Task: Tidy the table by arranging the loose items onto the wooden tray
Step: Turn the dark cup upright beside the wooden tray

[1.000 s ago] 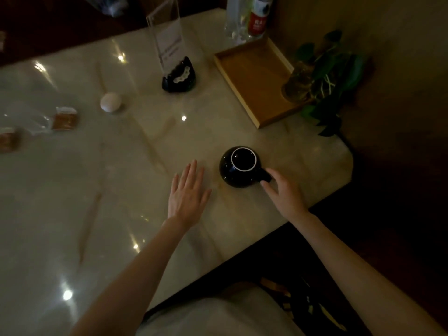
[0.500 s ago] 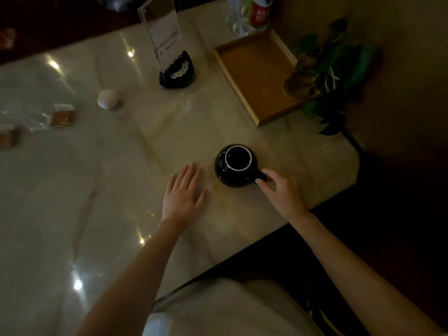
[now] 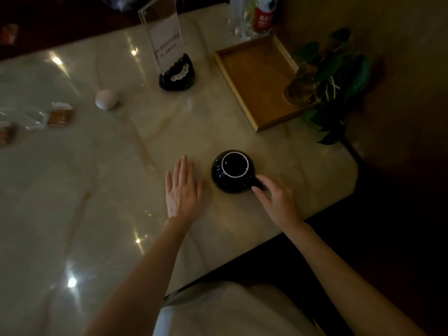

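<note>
A person's right hand point(image 3: 278, 202) closes its fingers on the handle of a black cup point(image 3: 233, 171) standing mouth-down on a pale stone desk point(image 3: 97, 190), while the left hand point(image 3: 183, 190) lies flat and open on the desk just beside the cup, holding nothing. The cup sits near the desk's front edge, well short of the wooden tray point(image 3: 257, 76), which lies beyond it toward the far right corner. Glazed and glossy, the cup looks hard, breakable and likely slick under the fingers on a polished top; its weight is probably modest. The handle offers the surest grip, though a second hand round the rounded body would steady it. Beyond the cup to the left lie a white ball point(image 3: 106, 99) and a snack packet point(image 3: 60, 115).
</note>
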Available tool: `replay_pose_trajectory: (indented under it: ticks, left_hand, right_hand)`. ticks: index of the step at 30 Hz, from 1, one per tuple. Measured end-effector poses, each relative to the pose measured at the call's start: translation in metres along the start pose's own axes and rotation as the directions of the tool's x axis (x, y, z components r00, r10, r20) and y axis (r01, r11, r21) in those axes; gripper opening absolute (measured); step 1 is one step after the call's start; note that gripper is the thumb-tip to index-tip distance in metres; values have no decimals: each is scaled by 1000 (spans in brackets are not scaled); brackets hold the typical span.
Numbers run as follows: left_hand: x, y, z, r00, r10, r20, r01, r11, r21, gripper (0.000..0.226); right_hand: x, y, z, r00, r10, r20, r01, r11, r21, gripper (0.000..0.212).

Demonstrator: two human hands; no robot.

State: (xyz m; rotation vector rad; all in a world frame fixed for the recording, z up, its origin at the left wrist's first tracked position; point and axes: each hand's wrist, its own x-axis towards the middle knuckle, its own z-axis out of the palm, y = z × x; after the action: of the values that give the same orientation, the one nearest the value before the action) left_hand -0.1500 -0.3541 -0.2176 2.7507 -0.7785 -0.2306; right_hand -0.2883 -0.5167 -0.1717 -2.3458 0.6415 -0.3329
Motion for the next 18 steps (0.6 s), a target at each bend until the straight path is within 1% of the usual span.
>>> replay_pose_trajectory:
  ticks: [3,9,12,14,16,18]
  left_hand:
    - [2,-1,3,999,-4,44,4,1000,13,56]
    - [3,-2,5,999,-17,44,17,1000,0,56]
    - [2,-2,5,999,-24,42,25,1000,-17,55]
    - [2,-1,5,999,-32,41,33,999,-19,57]
    - [2,0,5,999,-31,33,31,999,-14,63]
    - [2,0,4,999,-25,27,25,1000,-12,70]
  right_hand:
    - [-1,1,1,1000,13,-17,-13,1000,7,38]
    - [4,0,-3,999,46,1,-46,999,25,32]
    - [10,-6,-12,992,122,28,-125,982,145,28]
    - [14,-11,-15,988,154,20,-154,966,207,21]
    - [18,-13,-16,981,193,19,-192,948,253,14]
    - [22,-16,-17,958,283,47,-282,898,337,12]
